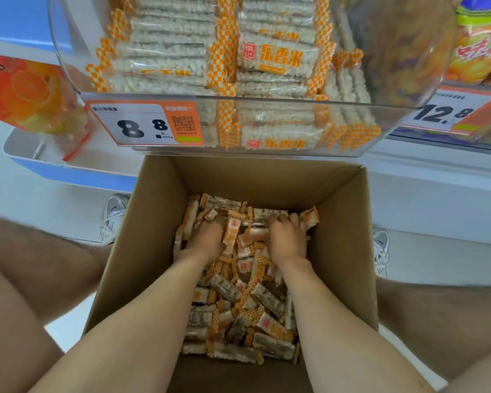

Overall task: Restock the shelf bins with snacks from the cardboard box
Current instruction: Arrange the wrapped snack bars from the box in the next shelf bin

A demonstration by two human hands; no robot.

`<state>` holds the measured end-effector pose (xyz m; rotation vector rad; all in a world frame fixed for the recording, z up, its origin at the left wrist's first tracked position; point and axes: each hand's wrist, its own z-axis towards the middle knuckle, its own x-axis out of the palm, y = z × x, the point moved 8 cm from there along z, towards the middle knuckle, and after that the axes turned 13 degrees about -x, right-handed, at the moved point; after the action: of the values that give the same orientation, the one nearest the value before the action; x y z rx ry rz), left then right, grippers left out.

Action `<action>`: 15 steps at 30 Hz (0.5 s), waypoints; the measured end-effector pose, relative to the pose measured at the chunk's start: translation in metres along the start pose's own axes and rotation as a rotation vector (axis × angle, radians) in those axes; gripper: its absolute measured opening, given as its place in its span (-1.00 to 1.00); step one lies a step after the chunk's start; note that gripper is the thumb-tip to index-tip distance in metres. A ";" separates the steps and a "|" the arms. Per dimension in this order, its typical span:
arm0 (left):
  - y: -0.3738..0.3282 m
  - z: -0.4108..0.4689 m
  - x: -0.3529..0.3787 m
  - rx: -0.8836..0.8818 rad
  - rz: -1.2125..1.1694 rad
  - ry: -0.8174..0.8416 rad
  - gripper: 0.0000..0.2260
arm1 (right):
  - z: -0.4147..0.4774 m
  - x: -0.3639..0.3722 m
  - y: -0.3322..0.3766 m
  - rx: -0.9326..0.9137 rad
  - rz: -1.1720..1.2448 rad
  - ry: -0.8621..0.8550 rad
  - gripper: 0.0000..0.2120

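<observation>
At the far end of the one cardboard box (153, 222), two hands are digging into countless snack packets (267, 302): the right hand (287, 238) is curling round some, while the left hand (207, 238) is buried to the fingers, its grip hidden.

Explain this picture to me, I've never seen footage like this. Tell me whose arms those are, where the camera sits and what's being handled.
There is no machine here. A person wears one camera on the head, looking forward and down, so the two bare arms are their own. Both reach into an open cardboard box whose bottom is covered with loose wrapped snacks. The right hand curls its fingers round some snacks. The left hand has its fingers buried in the pile, so its grip is hidden. Above the box is a clear shelf bin, already stacked with the same orange-checked packets, with a price tag reading 8.8.
</observation>
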<state>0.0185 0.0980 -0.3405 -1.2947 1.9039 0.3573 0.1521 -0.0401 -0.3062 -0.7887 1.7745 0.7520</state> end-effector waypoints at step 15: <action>-0.022 -0.039 -0.028 -0.046 -0.641 0.206 -0.66 | -0.012 -0.023 -0.021 0.204 0.975 -0.078 -0.55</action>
<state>0.0244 0.0824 -0.2905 -1.9382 1.5300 -0.0677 0.1685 -0.0581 -0.2833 0.3050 2.0908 1.1614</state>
